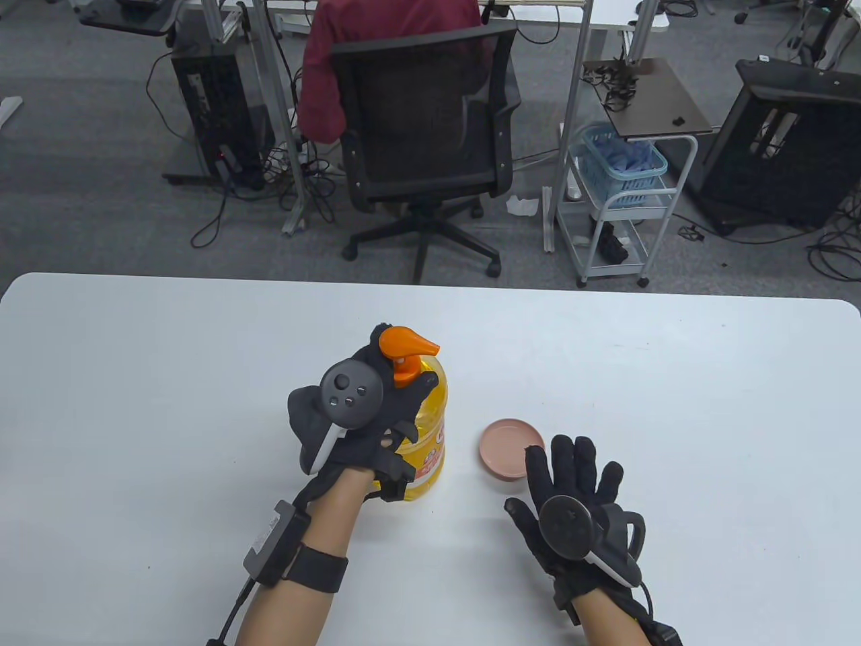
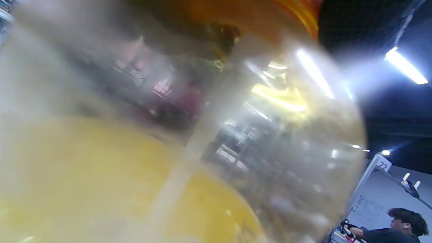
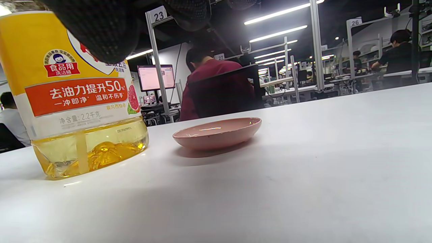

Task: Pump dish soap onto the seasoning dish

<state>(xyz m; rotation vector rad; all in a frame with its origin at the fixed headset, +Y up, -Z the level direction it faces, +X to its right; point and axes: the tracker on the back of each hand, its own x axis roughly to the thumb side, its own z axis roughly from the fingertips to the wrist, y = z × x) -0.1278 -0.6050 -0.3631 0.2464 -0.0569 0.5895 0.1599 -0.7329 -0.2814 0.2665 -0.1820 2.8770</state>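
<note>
**Bottle gripped, nozzle short of the dish**

Our left hand (image 1: 350,431) grips the dish soap bottle (image 1: 427,431) around its upper body and neck. The bottle stands upright on the desk (image 1: 168,377). The orange pump (image 1: 403,350) is up, with its spout aimed right and slightly away from us.

The pink seasoning dish (image 1: 509,449) sits on the desk just right of the bottle and a bit nearer to us. It is not touching the bottle; the right wrist view shows a clear gap between them. The dish (image 3: 217,132) looks empty there, and the bottle (image 3: 76,91) is low on soap, with only a shallow yellow layer at the base.

Our right hand (image 1: 578,505) lies flat and released on the desk, fingers spread. Its fingertips are at the dish's near rim; we cannot tell whether they touch it.

Our read on doing the step well:
- The spout tip does not seem to be over the dish. Either slide the dish under the nozzle with our right hand or swing the bottle so the spout points at the dish centre.
- Keep the left hand's hold firm so the bottle stays put under the push.
- Press straight down on the pump head, one slow full stroke. With soap this low, the first stroke may only spit air.
- Steady the dish; it is shallow and light, and likely to skid.
</note>
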